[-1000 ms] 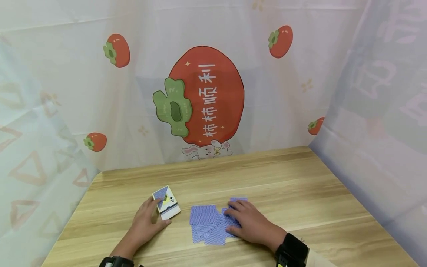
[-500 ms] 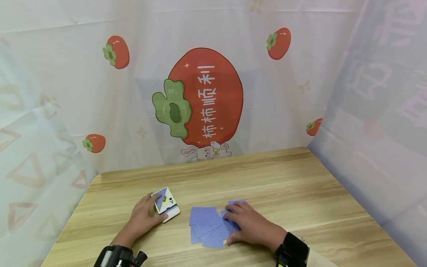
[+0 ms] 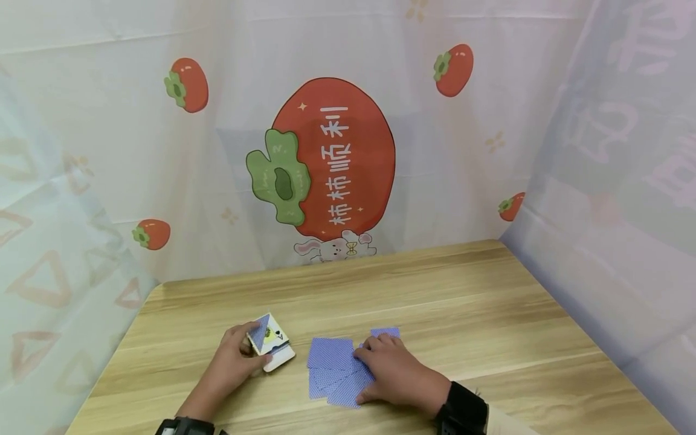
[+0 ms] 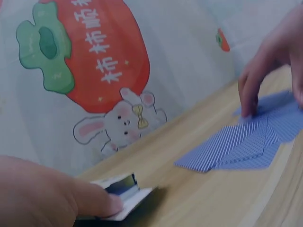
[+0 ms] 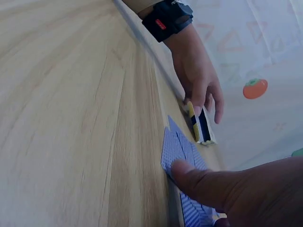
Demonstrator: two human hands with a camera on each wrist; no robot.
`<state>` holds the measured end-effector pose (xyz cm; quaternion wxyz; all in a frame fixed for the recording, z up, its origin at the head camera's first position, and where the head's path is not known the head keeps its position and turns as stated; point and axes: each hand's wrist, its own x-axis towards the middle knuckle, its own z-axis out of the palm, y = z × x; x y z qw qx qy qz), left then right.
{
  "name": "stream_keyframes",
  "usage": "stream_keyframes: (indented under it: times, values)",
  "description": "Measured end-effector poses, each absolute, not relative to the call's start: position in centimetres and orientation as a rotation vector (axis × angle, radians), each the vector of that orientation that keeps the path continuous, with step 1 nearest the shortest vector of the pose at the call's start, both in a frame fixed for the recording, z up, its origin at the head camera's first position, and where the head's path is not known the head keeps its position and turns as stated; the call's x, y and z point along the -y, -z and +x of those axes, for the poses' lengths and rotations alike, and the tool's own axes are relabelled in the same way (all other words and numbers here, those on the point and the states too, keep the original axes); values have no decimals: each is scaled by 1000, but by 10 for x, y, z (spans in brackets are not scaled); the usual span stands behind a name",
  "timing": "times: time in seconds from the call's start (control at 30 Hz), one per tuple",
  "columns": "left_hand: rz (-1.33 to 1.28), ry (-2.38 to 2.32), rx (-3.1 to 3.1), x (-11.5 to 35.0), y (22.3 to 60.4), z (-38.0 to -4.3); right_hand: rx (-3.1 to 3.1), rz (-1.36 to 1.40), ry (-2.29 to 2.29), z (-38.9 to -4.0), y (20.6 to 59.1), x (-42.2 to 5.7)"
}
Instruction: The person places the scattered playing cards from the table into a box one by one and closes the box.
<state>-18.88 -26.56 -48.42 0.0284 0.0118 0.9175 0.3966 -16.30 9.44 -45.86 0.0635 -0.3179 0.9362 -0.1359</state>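
My left hand [image 3: 232, 359] grips a small playing card box [image 3: 272, 338], its face printed with a black ace and a blue corner. The thumb lies on the near side by the white flap [image 3: 280, 357], which sticks out at the open end; the left wrist view shows this end too. To the right, several blue-backed playing cards [image 3: 330, 353] lie face down, overlapping in a loose spread. My right hand [image 3: 396, 371] is over the right part of the spread, fingers bent down onto the cards and thumb on their near edge. It hides some of them.
The wood-grain table [image 3: 435, 284] extends beyond both hands. A white cloth backdrop [image 3: 228, 78] with persimmon prints hangs behind it, and cloth sides flank it left and right. One card [image 3: 386, 331] peeks out beyond the right fingers.
My right hand has slid left over the spread, bringing cards under it closer to the others. The left hand has drawn the card box slightly nearer, with its thumb now at the flap.
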Motion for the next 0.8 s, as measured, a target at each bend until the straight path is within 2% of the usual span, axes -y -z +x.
stream_keyframes:
  times: [0.3, 0.6, 0.8]
  values:
    - [-231, -1609, -2514, 258, 475, -176, -2810, -843, 395, -161, 454, -83]
    - [-304, -1962, -2158, 246, 477, -176, -2770, -824, 435, -155, 453, -76]
    - [-305, -2024, -2166, 233, 482, -183, -2789, -871, 388, -148, 452, -68]
